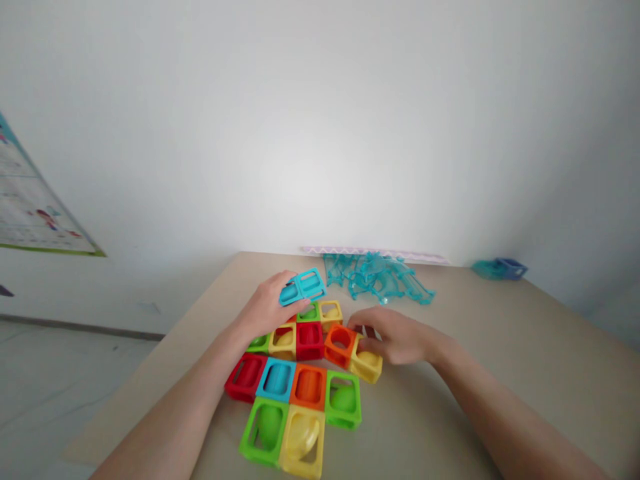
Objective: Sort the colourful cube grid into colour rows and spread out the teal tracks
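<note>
Wall [320, 133], pale and broad, stands before you beyond the beige surface [480, 347], with a poster [37, 207] hanging at far left. A tangled teal heap [377, 277] lies against the wall, just past your reach. Closer in, six joined blocks [309, 387] rest nearest you: red, blue, orange and green in a row, with another green and a yellow in front. Just beyond them sits a further group of blocks [310, 340] in green, yellow and red, partly covered by your left arm; whether the two groups connect, you cannot tell from this angle.

Trouble could come from the crowding: your left wrist hangs low over the far group, so a dip of the forearm could knock those blocks askew. On the other side, pressing the orange-and-yellow pair [352, 360] at its present slant could shove the neighboring red block instead of squaring up with it.

Your left hand [273, 303] is closed, fingers and thumb pinching the near end of a blue two-cell piece [310, 285], tilted over the back of the far group. Your right hand [400, 333] is curled, its fingers gripping the orange-and-yellow pair at the group's right edge; how firmly, the view does not show.
</note>
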`<move>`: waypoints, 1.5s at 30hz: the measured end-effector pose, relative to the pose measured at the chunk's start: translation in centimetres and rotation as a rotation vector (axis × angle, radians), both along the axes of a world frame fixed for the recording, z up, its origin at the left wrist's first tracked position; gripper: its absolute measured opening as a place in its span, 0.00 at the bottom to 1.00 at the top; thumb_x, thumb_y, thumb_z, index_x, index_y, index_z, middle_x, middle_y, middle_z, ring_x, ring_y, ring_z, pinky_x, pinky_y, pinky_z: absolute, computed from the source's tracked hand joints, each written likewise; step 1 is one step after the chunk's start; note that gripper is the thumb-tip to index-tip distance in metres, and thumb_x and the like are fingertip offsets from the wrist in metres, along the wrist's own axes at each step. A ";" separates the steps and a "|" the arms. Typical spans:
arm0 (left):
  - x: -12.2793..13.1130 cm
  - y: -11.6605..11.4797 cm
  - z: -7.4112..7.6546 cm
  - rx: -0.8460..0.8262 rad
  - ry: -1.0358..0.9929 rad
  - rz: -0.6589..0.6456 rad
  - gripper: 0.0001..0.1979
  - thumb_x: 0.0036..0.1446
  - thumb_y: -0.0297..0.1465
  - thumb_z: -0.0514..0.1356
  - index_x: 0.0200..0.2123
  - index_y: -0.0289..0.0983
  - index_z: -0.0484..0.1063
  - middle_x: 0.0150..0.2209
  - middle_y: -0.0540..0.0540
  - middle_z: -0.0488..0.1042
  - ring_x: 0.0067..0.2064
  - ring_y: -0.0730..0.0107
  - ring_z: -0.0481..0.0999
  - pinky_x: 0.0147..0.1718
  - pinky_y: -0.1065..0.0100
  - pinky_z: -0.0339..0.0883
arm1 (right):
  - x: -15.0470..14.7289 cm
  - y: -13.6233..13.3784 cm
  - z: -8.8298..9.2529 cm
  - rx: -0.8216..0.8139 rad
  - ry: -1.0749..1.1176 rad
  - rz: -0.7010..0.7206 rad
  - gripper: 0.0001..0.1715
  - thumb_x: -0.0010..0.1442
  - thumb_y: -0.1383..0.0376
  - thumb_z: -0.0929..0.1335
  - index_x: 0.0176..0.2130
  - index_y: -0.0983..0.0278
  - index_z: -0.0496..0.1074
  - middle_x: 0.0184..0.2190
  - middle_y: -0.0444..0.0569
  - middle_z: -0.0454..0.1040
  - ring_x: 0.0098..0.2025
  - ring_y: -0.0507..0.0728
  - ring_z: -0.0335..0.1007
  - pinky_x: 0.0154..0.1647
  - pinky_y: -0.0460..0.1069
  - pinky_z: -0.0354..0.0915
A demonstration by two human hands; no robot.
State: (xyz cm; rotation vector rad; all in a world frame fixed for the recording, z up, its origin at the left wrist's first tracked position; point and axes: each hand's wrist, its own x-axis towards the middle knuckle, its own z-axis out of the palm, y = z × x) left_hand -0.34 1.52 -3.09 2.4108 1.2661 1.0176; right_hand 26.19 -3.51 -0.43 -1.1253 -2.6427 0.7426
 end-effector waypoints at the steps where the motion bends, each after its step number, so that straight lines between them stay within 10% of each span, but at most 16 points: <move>1: 0.0 0.0 0.0 -0.001 -0.001 -0.003 0.19 0.53 0.41 0.61 0.45 0.37 0.67 0.38 0.47 0.73 0.38 0.65 0.72 0.39 0.66 0.65 | 0.0 0.1 0.0 0.059 -0.007 -0.022 0.12 0.55 0.70 0.64 0.38 0.64 0.74 0.31 0.46 0.74 0.31 0.52 0.66 0.31 0.44 0.58; 8: 0.1 -0.2 0.1 -0.001 0.002 -0.011 0.18 0.53 0.42 0.61 0.43 0.38 0.67 0.36 0.48 0.72 0.36 0.66 0.72 0.36 0.68 0.64 | -0.1 0.7 -1.1 0.378 -0.053 -0.286 0.08 0.58 0.66 0.66 0.39 0.62 0.73 0.36 0.48 0.73 0.35 0.54 0.68 0.37 0.48 0.60; 12: 0.2 -0.2 0.1 0.005 -0.015 0.005 0.16 0.53 0.41 0.62 0.42 0.38 0.68 0.35 0.49 0.72 0.35 0.67 0.72 0.35 0.68 0.64 | -1.7 -1.1 -0.2 0.488 0.051 -0.205 0.12 0.60 0.67 0.63 0.44 0.63 0.70 0.42 0.54 0.69 0.44 0.58 0.65 0.44 0.51 0.61; 20: 0.1 -0.2 0.2 0.001 -0.016 -0.013 0.18 0.52 0.40 0.63 0.44 0.38 0.68 0.38 0.48 0.73 0.38 0.66 0.73 0.40 0.67 0.66 | -6.8 -6.0 -0.2 0.336 0.101 0.392 0.39 0.50 0.51 0.71 0.59 0.55 0.61 0.58 0.53 0.60 0.57 0.65 0.55 0.58 0.61 0.49; 38: -0.2 -0.6 0.6 0.017 0.050 -0.070 0.20 0.54 0.41 0.62 0.47 0.38 0.68 0.40 0.45 0.74 0.41 0.63 0.74 0.42 0.64 0.67 | -6.9 -5.4 -1.8 0.319 0.110 0.163 0.28 0.47 0.57 0.72 0.46 0.65 0.68 0.42 0.53 0.70 0.42 0.60 0.63 0.46 0.55 0.60; 45: -0.4 -0.5 0.3 0.043 0.040 -0.075 0.23 0.53 0.42 0.62 0.50 0.39 0.67 0.46 0.43 0.74 0.46 0.60 0.74 0.48 0.62 0.66 | -6.3 -4.9 -0.2 0.207 0.074 0.278 0.24 0.50 0.59 0.73 0.46 0.62 0.69 0.45 0.51 0.71 0.43 0.59 0.65 0.46 0.52 0.61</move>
